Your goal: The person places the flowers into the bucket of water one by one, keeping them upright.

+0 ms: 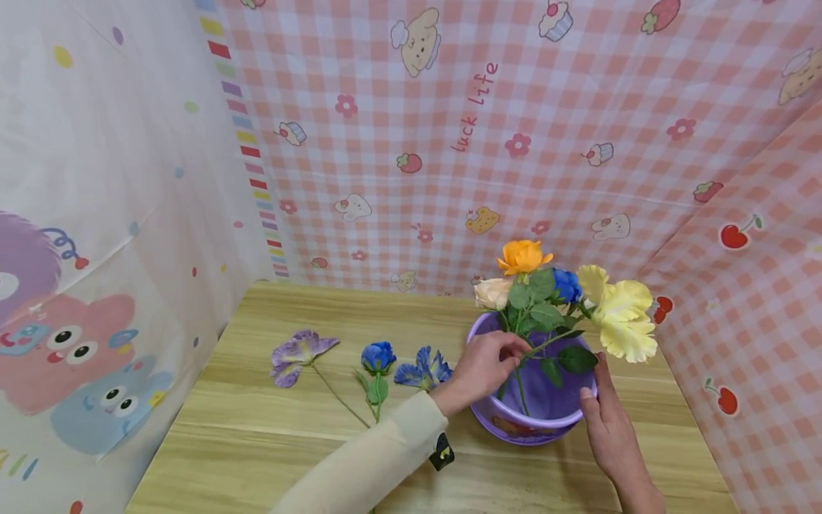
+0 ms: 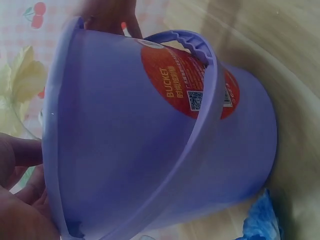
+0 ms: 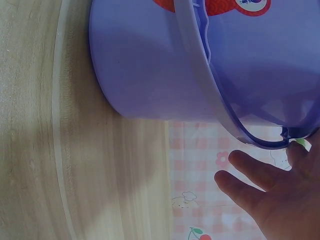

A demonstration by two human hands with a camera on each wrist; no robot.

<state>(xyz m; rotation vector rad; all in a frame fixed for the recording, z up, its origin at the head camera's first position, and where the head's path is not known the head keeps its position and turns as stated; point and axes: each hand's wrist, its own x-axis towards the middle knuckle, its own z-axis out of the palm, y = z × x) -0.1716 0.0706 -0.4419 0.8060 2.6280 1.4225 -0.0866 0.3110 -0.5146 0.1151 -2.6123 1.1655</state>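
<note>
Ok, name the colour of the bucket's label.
The label on the bucket is mostly red, clearest in the left wrist view.

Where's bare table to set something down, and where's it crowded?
Bare table shows behind the loose blue rose, towards the checked cloth, and in front of the purple bucket, between left sleeve and right hand. Crowded: the bucket's mouth, with stems and the left hand.

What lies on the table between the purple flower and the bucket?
A blue rose, then a ruffled blue flower nearer the bucket; the head view shows both.
</note>
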